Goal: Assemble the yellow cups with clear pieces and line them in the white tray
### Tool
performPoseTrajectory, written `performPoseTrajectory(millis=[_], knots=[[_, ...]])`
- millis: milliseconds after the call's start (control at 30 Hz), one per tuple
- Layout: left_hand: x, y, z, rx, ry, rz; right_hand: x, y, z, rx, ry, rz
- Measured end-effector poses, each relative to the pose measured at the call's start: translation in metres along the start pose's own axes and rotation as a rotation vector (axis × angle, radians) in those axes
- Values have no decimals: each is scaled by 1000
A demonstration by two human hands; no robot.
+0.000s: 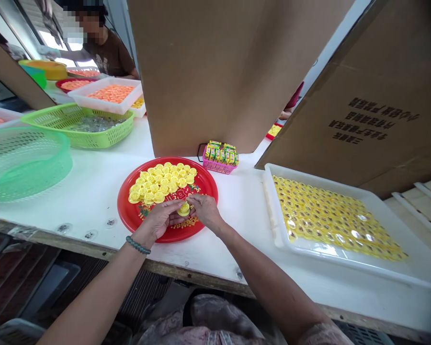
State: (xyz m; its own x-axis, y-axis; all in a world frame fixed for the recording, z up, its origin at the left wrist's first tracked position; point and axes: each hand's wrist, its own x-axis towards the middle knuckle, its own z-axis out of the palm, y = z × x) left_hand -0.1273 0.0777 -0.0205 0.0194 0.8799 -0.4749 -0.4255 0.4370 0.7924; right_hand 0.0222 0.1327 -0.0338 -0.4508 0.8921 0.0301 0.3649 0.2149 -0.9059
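Over the front of a round red tray (124, 203), my left hand (160, 220) holds a few small yellow flower-shaped pieces (183, 209), seemingly stacked, between thumb and fingers. My right hand (207, 210) is right beside them, its thumb and fingertips pinched together; what they grip, if anything, is too small to make out. A heap of loose yellow pieces (161, 182) covers the back and left of the tray. Printed red, green and gold decoration shows on the tray's bare part. A beaded bracelet circles my left wrist.
A pink basket (220, 166) of small yellow-green boxes stands behind the tray. At right lies a white tray (278, 230) of yellow pieces in rows. Green baskets (104, 140) sit at left. Cardboard panels (215, 76) rise behind; a co-worker (111, 55) is at the back left.
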Motion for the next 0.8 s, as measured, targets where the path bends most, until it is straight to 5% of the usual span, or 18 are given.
performPoseTrajectory(millis=[233,467,633,800], knots=[[-8,-2,0,-204,55,-32,-16,-9,-15,-204,192,-119],[-20,-15,30,-205,-28,-6,-48,-15,-31,-182,76,-219],[-29,-29,61,-131,-54,-65,-74,-5,-69,-153,88,-170],[-40,-46,73,-85,-56,-109,-139,8,-108,-341,82,-67]])
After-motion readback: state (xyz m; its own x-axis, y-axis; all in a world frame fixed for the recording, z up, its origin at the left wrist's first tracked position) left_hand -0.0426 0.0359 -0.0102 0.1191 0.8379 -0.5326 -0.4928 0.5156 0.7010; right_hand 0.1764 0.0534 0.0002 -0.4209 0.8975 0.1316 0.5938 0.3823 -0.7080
